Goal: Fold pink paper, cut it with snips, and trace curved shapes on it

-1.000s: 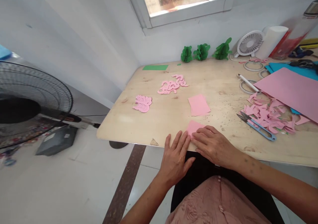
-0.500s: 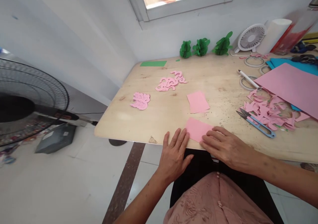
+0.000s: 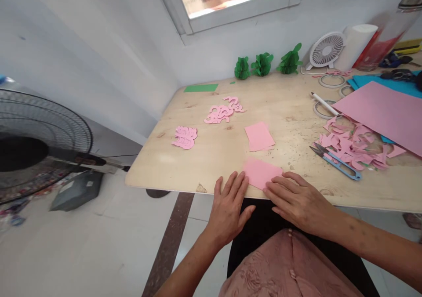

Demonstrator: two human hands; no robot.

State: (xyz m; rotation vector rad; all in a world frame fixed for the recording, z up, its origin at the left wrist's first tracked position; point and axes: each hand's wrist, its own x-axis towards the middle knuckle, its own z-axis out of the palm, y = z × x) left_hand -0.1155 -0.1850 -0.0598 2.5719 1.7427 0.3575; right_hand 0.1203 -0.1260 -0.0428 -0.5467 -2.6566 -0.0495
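Observation:
A folded pink paper piece [image 3: 261, 173] lies at the near edge of the wooden table [image 3: 217, 156]. My left hand [image 3: 228, 209] rests flat at the table's edge, fingers stretched out, fingertips touching the paper's left side. My right hand [image 3: 298, 199] lies flat with its fingers pressing on the paper's right part. A second pink paper rectangle [image 3: 259, 136] sits a little farther in.
Pink cut-out shapes [image 3: 184, 137] and another pile of pink cut-outs [image 3: 224, 110] lie to the left. Blue snips [image 3: 336, 162] and pink scraps [image 3: 352, 143] lie at the right, by a large pink sheet [image 3: 382, 112]. Green paper trees [image 3: 262, 65], a small white fan [image 3: 325, 51] and a floor fan [image 3: 39, 139] are around.
My right hand has slid rightwards along the pink paper, uncovering more of it. My left hand has stayed at the paper's left edge.

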